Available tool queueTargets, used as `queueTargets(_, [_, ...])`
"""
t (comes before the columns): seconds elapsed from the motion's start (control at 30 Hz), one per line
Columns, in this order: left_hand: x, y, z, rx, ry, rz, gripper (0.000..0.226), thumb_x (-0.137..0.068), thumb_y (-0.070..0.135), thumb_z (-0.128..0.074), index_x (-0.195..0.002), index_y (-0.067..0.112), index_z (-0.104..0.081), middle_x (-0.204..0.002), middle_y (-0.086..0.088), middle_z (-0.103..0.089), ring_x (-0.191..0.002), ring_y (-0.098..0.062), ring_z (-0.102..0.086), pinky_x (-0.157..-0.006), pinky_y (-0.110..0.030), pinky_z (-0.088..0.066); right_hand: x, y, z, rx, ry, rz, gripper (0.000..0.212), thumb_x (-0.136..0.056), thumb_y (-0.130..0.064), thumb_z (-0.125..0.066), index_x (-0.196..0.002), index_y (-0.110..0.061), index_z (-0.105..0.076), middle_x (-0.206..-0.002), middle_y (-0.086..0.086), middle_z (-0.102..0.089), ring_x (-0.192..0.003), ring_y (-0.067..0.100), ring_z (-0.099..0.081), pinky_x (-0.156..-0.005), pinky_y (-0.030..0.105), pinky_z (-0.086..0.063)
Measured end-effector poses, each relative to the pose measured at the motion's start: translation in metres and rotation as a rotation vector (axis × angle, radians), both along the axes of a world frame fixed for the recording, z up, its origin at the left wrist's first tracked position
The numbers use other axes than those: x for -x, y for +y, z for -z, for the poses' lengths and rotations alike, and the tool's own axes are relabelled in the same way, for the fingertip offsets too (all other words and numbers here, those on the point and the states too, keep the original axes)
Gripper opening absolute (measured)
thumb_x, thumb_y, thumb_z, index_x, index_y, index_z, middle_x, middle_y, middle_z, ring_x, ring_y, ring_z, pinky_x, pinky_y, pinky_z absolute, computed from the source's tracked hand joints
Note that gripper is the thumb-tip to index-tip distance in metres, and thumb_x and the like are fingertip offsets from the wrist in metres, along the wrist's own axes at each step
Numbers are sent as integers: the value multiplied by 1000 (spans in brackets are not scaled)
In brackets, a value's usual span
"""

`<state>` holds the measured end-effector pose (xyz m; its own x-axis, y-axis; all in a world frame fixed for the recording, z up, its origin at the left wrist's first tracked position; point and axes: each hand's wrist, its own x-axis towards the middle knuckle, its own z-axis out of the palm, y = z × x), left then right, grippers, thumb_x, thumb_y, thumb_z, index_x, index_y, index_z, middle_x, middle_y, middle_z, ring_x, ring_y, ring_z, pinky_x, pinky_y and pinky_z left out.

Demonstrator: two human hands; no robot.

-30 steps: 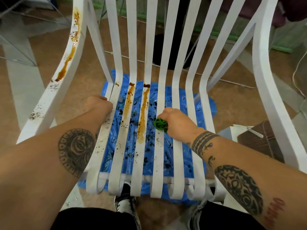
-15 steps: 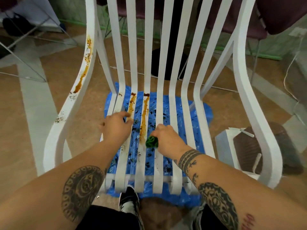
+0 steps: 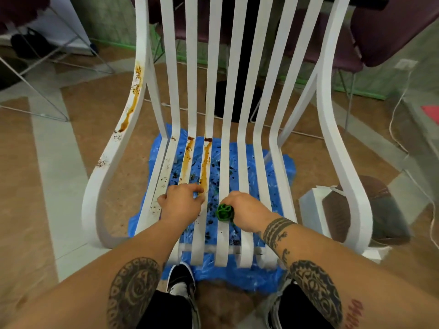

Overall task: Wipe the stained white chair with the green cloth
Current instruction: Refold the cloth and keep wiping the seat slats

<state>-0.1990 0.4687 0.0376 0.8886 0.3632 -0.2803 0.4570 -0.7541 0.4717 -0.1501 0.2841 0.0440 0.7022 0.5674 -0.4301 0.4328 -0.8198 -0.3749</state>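
Observation:
A white slatted chair (image 3: 332,129) fills the head view. Orange-brown stains run down its left armrest (image 3: 131,108) and two left-centre seat slats (image 3: 204,162), with dark specks around them. My right hand (image 3: 247,212) grips a rolled green cloth (image 3: 224,212) against a middle seat slat. My left hand (image 3: 181,201) lies flat on the stained slats just left of it, fingers stretched toward the lower end of the stain.
A blue plastic sheet (image 3: 282,174) spattered with dark spots lies on the floor under the seat. A brown round object on white paper (image 3: 380,210) sits at the right. My shoes (image 3: 180,283) stand at the seat's front edge. Dark chairs are behind.
My left hand has left the outer left slat and moved right onto the stained slats. My right hand with the cloth has slid toward the seat's front. The view has pulled back.

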Motion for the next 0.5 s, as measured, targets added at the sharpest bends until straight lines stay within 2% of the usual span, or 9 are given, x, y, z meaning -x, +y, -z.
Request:
queueTargets(0.1, [6,-3,-3,10,20,25,15,-95,47,-63,-109,44,-68,-111,5,-71,-140,-21,-34,-105,-50,-31,7,0,-7,-49,5,114,30,-92,-1,-59,-120,-9,-68,-114,14,-61,-103,32,-61,-88,42,-54])
queueTargets(0.13, [9,-5,-5,4,31,47,16,-94,47,-64,-109,43,-68,-115,4,-70,-141,-22,-32,-106,-50,-31,13,2,-7,-78,-29,170,28,-93,-5,-60,-120,-8,-66,-114,14,-59,-102,32,-60,-87,42,-54])
queueTargets(0.23, [22,-9,-8,-19,45,104,22,-92,47,-67,-113,40,-70,-134,4,-62,-142,-25,-28,-106,-50,-29,35,7,3,-125,-93,200,37,-91,-4,-62,-127,-11,-64,-117,12,-54,-103,34,-57,-92,44,-52])
queueTargets(0.37, [42,-11,-8,-53,42,119,23,-93,48,-66,-113,38,-71,-136,7,-59,-141,-26,-27,-107,-51,-31,54,0,2,-33,-80,90,47,-87,3,-61,-130,-15,-62,-119,11,-52,-107,35,-54,-90,45,-51])
queueTargets(0.5, [52,-13,-11,-54,21,134,24,-94,50,-63,-115,39,-69,-135,8,-60,-140,-26,-28,-108,-52,-32,77,-12,2,-28,-56,34,50,-83,3,-64,-130,-17,-63,-119,8,-52,-107,33,-52,-90,46,-50])
